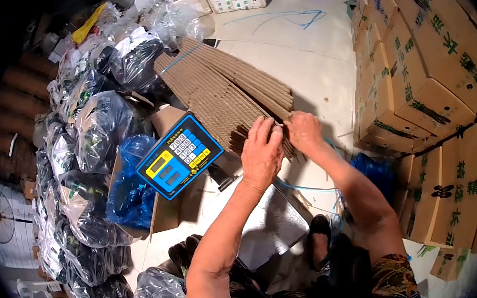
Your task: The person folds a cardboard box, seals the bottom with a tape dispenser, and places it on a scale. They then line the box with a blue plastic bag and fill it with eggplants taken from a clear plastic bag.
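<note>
A thick bundle of flattened corrugated cardboard sheets [226, 89] leans across the floor, tied with a blue strap. My left hand [261, 152] rests on the near end of the bundle, fingers spread over the sheet edges. My right hand [304, 131] pinches the edges of the sheets just to the right of it. Both hands touch the cardboard at the same end. A blue strap [312, 188] trails down below my right forearm.
A blue electronic scale display [179, 155] stands left of my hands, its steel platform [270, 227] below them. Several clear bags of dark produce [92, 141] pile up at left. Stacked printed cartons [428, 71] wall the right side. Bare floor [298, 49] lies beyond.
</note>
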A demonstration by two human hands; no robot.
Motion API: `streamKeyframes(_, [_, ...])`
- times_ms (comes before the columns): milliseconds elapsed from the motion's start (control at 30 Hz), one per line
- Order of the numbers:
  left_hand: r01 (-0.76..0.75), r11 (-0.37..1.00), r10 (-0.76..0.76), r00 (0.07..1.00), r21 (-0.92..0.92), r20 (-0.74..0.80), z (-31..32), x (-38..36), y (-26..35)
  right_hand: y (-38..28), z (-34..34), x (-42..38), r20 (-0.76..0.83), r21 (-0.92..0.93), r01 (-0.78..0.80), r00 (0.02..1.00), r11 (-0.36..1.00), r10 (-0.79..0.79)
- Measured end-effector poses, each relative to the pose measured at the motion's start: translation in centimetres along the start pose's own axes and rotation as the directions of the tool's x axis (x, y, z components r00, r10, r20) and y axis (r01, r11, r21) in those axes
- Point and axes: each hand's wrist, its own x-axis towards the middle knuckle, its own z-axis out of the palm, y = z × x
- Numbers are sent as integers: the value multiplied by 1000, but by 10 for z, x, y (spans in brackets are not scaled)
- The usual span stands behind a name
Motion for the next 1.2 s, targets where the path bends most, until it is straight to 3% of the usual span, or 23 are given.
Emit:
streamKeyframes(33, [3,1000,-3,999,10,54,-7,1,1,-3,-9,3,20,3,-33,999,999,33])
streamKeyframes(100, [-1,1000,1,997,1,81,-12,2,-1,-14,-47,4,-93,-27,160,982,987,-162])
streamKeyframes(167, [-6,1000,5,998,12,66,-7,-2,-4,-38,-110,3,-87,-2,209,974,978,-209])
streamKeyframes(200, [0,1000,-1,998,8,58,-6,-2,-4,-43,-137,2,-201,-42,379,903,924,-379])
streamKeyframes(233, [7,1000,-7,999,3,49,-6,-1,-3,-52,-171,0,-187,-145,539,809,830,-558])
streamKeyframes(300, [6,998,-3,999,-54,43,-5,-3,-5,-45,-190,-14,-233,36,426,884,904,-406])
streamKeyframes(400, [-3,973,13,999,-232,39,-1,-9,-16,-44,-183,-46,-84,354,42,996,934,-13])
streamKeyframes(533, [82,944,-107,992,-319,-61,-20,-23,-22,-30,-189,-67,24,160,-126,992,979,124])
streamKeyframes(567, [110,942,-132,990,-316,-48,-25,-30,-28,-39,-193,-74,-25,218,-82,996,973,90])
streamKeyframes(600, [126,923,-134,991,-365,5,-31,-37,-32,-27,-190,-89,-138,-47,68,988,997,-74])
streamKeyframes(633, [41,947,-33,999,-319,30,-38,-45,-40,-13,-191,-106,-200,-319,199,941,926,-271])
streamKeyframes(733, [106,919,-59,989,-379,133,-65,-76,-35,-1,-222,-156,110,118,-116,989,986,103])
streamKeyframes(767, [169,924,-97,971,-343,217,-74,-88,-32,-5,-232,-173,155,98,-157,978,983,141])
streamKeyframes(867, [170,951,-83,945,-257,317,-91,-125,-27,7,-252,-232,262,105,-247,941,963,213])
streamKeyframes(967, [244,935,-89,863,-256,497,-107,-163,-24,15,-258,-276,243,132,-318,929,939,280])
streamKeyframes(1000, [266,933,-88,824,-244,560,-118,-170,-18,1,-264,-275,325,-76,-248,910,966,259])
streamKeyframes(1100, [273,937,-77,770,-218,634,-155,-185,3,2,-257,-268,419,-401,-35,882,916,217])
streamKeyframes(1167, [250,959,-100,739,-134,666,-183,-196,9,5,-250,-242,525,-315,-35,826,949,205])
streamKeyframes(1200, [334,936,-183,730,-111,658,-198,-204,12,4,-242,-227,575,-264,-39,796,964,190])
